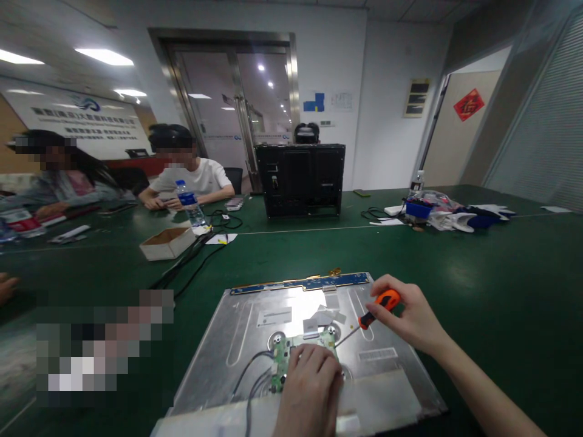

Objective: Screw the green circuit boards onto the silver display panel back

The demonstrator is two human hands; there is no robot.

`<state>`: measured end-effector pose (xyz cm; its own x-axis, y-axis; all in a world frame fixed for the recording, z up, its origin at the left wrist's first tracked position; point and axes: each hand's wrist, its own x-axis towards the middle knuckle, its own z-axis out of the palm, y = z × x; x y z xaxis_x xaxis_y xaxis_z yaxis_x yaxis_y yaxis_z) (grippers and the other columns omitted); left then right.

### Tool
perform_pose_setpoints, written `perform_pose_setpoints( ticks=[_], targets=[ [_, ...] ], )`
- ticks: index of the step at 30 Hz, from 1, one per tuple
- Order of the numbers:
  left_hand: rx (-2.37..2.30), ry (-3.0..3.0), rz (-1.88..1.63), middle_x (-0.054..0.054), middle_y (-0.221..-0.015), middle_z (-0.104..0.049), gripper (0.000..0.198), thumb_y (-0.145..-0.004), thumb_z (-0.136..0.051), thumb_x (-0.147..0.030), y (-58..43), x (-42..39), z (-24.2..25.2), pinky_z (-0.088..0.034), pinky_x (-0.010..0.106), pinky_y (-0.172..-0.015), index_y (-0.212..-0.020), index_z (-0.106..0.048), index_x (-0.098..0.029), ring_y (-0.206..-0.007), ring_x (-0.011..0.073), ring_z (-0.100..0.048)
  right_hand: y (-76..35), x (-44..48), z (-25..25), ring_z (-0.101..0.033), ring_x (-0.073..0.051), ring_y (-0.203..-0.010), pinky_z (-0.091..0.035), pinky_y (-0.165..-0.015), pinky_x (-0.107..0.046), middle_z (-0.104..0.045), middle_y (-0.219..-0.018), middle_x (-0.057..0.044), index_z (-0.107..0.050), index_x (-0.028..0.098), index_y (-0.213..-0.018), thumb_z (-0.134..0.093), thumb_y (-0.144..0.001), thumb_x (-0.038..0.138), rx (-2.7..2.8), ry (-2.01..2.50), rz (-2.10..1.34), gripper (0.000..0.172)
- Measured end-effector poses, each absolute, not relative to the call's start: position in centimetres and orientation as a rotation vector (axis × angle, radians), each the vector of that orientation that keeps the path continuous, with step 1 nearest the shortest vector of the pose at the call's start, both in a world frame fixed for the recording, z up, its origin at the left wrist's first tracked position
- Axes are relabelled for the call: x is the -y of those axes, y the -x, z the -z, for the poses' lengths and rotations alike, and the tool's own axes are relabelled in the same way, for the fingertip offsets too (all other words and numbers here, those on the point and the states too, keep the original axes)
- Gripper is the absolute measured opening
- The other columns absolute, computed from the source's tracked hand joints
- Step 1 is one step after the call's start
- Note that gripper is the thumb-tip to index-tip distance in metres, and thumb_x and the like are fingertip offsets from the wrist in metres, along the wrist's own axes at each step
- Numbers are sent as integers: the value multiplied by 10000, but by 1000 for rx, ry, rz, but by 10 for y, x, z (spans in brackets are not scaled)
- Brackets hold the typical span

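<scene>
A silver metal panel point(246, 340) lies on the green table in front of me, with a blue circuit strip point(300, 284) along its far edge. On its middle sits a green circuit board point(280, 358) with dark cables at its left side. My left hand point(312, 379) rests over the board with its fingers bent together; whatever is under them is hidden. My right hand point(405, 312) grips an orange and black screwdriver point(387, 300) by its handle. The screwdriver's shaft slants down to the left, its tip near the board's right edge.
A black monitor-like unit point(300, 179) stands on the table point(478, 267). An open box point(167, 243), a water bottle point(190, 203) and black cables are at the left. Bags and cloths point(449, 212) lie far right. Two people sit at the left; another is behind the unit.
</scene>
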<state>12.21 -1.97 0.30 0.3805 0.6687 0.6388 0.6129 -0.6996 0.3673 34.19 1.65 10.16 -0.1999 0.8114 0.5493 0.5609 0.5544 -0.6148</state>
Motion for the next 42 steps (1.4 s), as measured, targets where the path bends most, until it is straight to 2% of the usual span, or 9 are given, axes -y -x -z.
perform_pose_setpoints(
  ticks=[5, 10, 13, 20, 27, 36, 42],
  targets=[
    [-1173, -2495, -1056, 14, -904, -654, 144, -835, -526, -83, -116, 23, -19, -357, 370, -859, -840, -579, -217, -876, 212, -566, -326, -26, -130, -486, -97, -475, -375, -459, -203, -565, -622, 49, -523, 216, -846, -624, -852, 308, 2002, 1031, -361, 137],
    [-1167, -2494, -1010, 8, -901, -656, 148, -842, -534, -76, -113, 22, -18, -361, 368, -867, -855, -586, -215, -877, 203, -573, -313, -30, -121, -439, -88, -437, -344, -438, -199, -483, -564, 86, -479, 226, -852, -609, -836, 266, 1897, 963, -384, 137],
    [-1217, -2442, -1057, 6, -905, -656, 144, -843, -538, -81, -114, 23, -17, -352, 378, -882, -849, -592, -214, -883, 204, -567, -315, -29, -106, -438, -93, -438, -348, -437, -202, -462, -562, 93, -478, 229, -878, -630, -836, 303, 1739, 978, -445, 174],
    [-1193, -2424, -1071, 3, -877, -656, 151, -854, -524, -85, -116, 24, -17, -343, 393, -897, -827, -592, -217, -868, 206, -568, -316, -31, -97, -515, -112, -445, -369, -421, -213, -506, -549, 56, -524, 214, -777, -601, -896, 460, 1619, 981, -563, 284],
    [-1209, -2423, -1044, 8, -825, -636, 154, -837, -516, -67, -116, 24, -18, -366, 388, -857, -824, -564, -213, -854, 216, -561, -307, -25, -96, -478, -102, -406, -366, -416, -209, -502, -487, 65, -524, 217, -713, -626, -872, 451, 1671, 934, -540, 300],
    [-1244, -2443, -1067, -2, -847, -659, 339, -766, -521, -2, -117, 24, -19, -422, 406, -880, -1018, -559, -225, -869, 221, -597, -302, -18, -95, -460, -95, -446, -372, -458, -207, -501, -528, 67, -512, 216, -744, -612, -896, 395, 1782, 875, -416, 255],
    [-1221, -2493, -1059, 5, -868, -675, 329, -783, -521, -28, -118, 23, -20, -448, 418, -891, -1050, -549, -219, -867, 217, -620, -300, -15, -97, -444, -88, -453, -367, -460, -199, -503, -551, 63, -511, 218, -748, -610, -890, 372, 1823, 862, -372, 232]
  ],
)
